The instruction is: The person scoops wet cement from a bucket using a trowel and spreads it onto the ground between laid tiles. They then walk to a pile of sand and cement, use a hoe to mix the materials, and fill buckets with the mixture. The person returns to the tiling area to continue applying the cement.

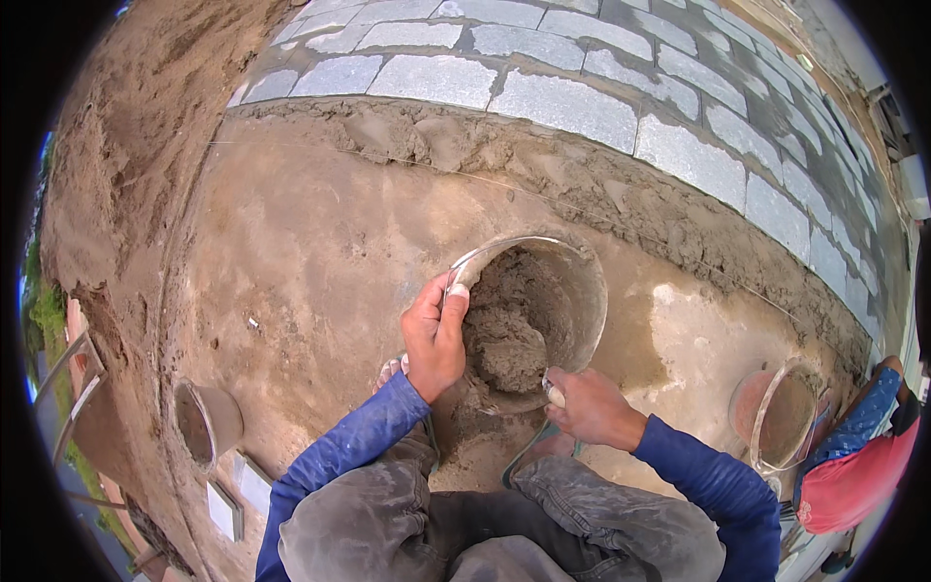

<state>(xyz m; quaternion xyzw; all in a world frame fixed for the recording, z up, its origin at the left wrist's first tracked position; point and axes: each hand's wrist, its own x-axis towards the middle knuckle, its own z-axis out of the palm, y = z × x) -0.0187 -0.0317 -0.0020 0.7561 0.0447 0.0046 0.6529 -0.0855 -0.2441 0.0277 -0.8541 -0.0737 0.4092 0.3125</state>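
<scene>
A round bucket [590, 291] stands on the ground in front of my knees, with wet grey mortar [519, 291] inside. My left hand [436, 335] is closed over the bucket's left rim, thumb on top. At the near right of the bucket, my right hand [593, 407] wraps round the pale handle of a trowel [554, 392]. The trowel's blade is in the mortar and cannot be made out clearly under it.
Grey blocks [572, 102] in rows rise beyond a strip of rough mortar [446, 141], with a thin string stretched along it. One bucket [223, 422] lies left near flat tiles [225, 511]; another bucket [786, 417] is right, beside a person in red [858, 480].
</scene>
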